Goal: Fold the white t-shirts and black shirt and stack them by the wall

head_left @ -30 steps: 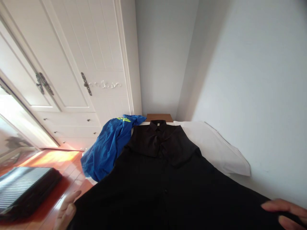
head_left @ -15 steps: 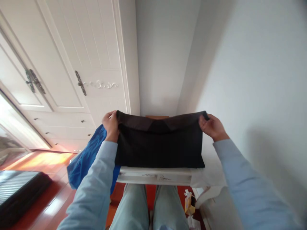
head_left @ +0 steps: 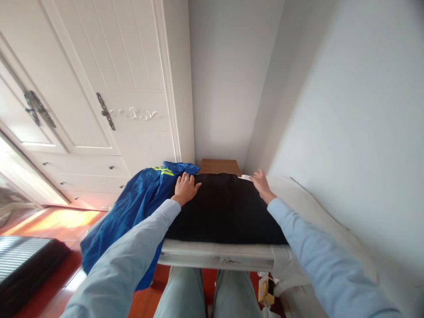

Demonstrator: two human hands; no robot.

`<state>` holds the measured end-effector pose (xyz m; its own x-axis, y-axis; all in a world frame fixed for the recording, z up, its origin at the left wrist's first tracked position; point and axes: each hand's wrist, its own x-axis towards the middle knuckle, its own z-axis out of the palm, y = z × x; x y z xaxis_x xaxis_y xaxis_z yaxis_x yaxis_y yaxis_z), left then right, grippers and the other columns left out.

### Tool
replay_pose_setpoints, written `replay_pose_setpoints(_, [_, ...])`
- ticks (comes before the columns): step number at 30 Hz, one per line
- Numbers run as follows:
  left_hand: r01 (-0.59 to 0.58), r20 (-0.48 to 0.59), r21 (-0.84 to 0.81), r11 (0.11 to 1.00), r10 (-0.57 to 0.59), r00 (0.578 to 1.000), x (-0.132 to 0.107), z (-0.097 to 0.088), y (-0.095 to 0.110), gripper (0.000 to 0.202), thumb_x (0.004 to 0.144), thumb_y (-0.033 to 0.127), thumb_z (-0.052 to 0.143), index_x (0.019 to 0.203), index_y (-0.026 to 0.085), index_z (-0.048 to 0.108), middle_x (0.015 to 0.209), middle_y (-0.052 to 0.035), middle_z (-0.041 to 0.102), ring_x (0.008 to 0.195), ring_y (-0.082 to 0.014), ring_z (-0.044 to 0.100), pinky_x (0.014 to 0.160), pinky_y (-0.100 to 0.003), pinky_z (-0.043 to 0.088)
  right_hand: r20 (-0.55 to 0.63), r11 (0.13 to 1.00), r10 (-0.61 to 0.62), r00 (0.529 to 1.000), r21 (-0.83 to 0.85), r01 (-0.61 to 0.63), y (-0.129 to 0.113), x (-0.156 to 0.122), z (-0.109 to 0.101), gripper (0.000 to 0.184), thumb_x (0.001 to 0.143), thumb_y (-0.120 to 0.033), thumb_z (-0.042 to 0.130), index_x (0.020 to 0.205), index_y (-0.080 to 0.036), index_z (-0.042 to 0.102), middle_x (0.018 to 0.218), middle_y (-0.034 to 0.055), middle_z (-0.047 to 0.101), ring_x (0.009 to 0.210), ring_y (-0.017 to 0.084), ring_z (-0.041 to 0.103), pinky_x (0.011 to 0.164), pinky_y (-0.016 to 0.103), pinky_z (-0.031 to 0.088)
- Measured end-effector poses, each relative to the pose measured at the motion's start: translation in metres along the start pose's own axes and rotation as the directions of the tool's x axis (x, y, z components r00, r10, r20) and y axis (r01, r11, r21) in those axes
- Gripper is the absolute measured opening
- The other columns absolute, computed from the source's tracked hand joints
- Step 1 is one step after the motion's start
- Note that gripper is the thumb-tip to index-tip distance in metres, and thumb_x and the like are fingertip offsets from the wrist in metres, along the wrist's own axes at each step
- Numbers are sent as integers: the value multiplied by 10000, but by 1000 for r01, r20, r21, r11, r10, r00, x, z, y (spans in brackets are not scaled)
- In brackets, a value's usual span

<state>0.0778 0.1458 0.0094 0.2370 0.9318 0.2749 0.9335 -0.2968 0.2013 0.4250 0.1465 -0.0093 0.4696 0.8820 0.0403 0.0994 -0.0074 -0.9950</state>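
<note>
A black cloth garment (head_left: 225, 210) lies spread over a white table (head_left: 215, 255), its near edge reaching the table's front. My left hand (head_left: 186, 187) rests on the far left part of the garment, palm down with the fingers extended. By the far right corner of the cloth is my right hand (head_left: 261, 183), its fingers apart and nothing visible in them. Whether its fingertips touch the cloth is unclear. A blue garment (head_left: 132, 216) with yellow-green stripes lies left of the black one and hangs over the table's left side, partly behind my left sleeve.
A brown wooden object (head_left: 221, 166) stands beyond the cloth against the wall (head_left: 228, 88). White cabinets (head_left: 139, 66) rise at the left. White fabric (head_left: 298, 198) covers the right side. On the floor are a dark ribbed object (head_left: 29, 265) and a yellow packet (head_left: 266, 291).
The black garment, earlier held up at both upper corners, now lies flat on the table. Both hands have let go and moved inward. More of the blue garment shows.
</note>
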Motion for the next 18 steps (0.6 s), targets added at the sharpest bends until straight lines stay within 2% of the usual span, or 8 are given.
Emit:
replay_pose_setpoints(2, [-197, 72, 38, 980, 194, 978, 5, 9, 5, 645, 1016, 541, 372, 1482, 108, 479, 1599, -201, 397, 1558, -318, 200, 1258, -489, 163, 196, 908, -250, 948, -292, 300, -8, -2, 22, 835, 846, -307, 607, 1596, -147, 277, 1622, 183, 361, 1499, 296, 361, 1242, 451, 292])
replay_pose_setpoints(3, [-249, 109, 23, 968, 245, 963, 7, 15, 8, 674, 1017, 564, 350, 1519, 125, 444, 1625, -178, 360, 1566, -307, 174, 1264, -488, 145, 340, 787, -338, 877, -409, 462, -10, -5, 33, 812, 882, -357, 568, 1604, -128, 276, 1635, 181, 338, 1518, 298, 325, 1257, 457, 255])
replay_pose_setpoints(5, [-244, 188, -2, 970, 240, 952, 8, 28, 10, 717, 1014, 603, 319, 1559, 144, 399, 1657, -157, 296, 1575, -300, 130, 1265, -504, 121, 587, 521, -372, 719, -509, 685, -9, -11, 53, 750, 941, -438, 501, 1607, -150, 309, 1660, 143, 301, 1550, 286, 251, 1277, 465, 183])
replay_pose_setpoints(7, [-162, 251, 9, 987, 155, 955, 6, 42, 8, 762, 1008, 629, 295, 1576, 127, 371, 1663, -176, 263, 1571, -324, 139, 1254, -532, 132, 713, 345, -274, 645, -554, 758, 1, -15, 62, 712, 976, -496, 462, 1597, -167, 351, 1676, 122, 264, 1568, 290, 189, 1283, 483, 125])
replay_pose_setpoints(9, [-98, 275, 27, 995, 87, 957, 1, 53, 3, 789, 1006, 647, 259, 1588, 121, 350, 1662, -187, 256, 1560, -346, 176, 1243, -543, 152, 730, 284, -123, 673, -623, 728, 17, -13, 57, 711, 1001, -544, 412, 1596, -160, 357, 1680, 133, 240, 1573, 307, 164, 1275, 512, 127])
replay_pose_setpoints(11, [-87, 264, 32, 996, 75, 962, -3, 58, -3, 797, 1005, 660, 223, 1594, 135, 344, 1664, -179, 257, 1554, -348, 201, 1242, -536, 156, 709, 284, -18, 705, -672, 684, 33, -5, 40, 730, 1018, -576, 353, 1606, -144, 330, 1678, 150, 237, 1571, 306, 172, 1269, 504, 160])
replay_pose_setpoints(15, [-88, 263, 27, 996, 77, 962, -6, 56, -7, 816, 993, 690, 212, 1596, 156, 345, 1667, -164, 260, 1555, -341, 200, 1245, -520, 147, 665, 249, 63, 745, -733, 633, 47, 13, 1, 738, 1028, -595, 307, 1613, -145, 311, 1680, 149, 229, 1572, 307, 164, 1265, 515, 168])
replay_pose_setpoints(18, [-73, 315, 31, 997, 59, 947, 4, 44, 1, 848, 966, 738, 233, 1557, 159, 419, 1645, -192, 306, 1537, -373, 238, 1222, -571, 178, 615, 230, 77, 784, -777, 587, 36, 15, -4, 760, 1021, -628, 294, 1605, -143, 335, 1671, 163, 252, 1565, 329, 187, 1252, 534, 201])
